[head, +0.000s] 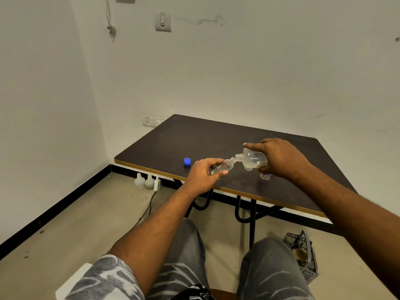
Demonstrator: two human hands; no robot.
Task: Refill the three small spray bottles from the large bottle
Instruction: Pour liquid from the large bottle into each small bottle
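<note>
Left grip (pixel 202 175) curled round small clear plastic spray bottle (pixel 225 166) | right grip (pixel 281 158) round large clear plastic bottle (pixel 252 159) | spill is risked if necks are misaligned.

Over the table (pixel 194 135), the large bottle (pixel 252 159) in the right hand (pixel 279 158) sits tipped just right of the small bottle (pixel 225 166) in the left hand (pixel 202 174), necks meeting, with the cap (pixel 187 161) on the table further left.

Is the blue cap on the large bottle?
No: the blue cap lies on the table, and the neck of the large bottle is bare.
</note>
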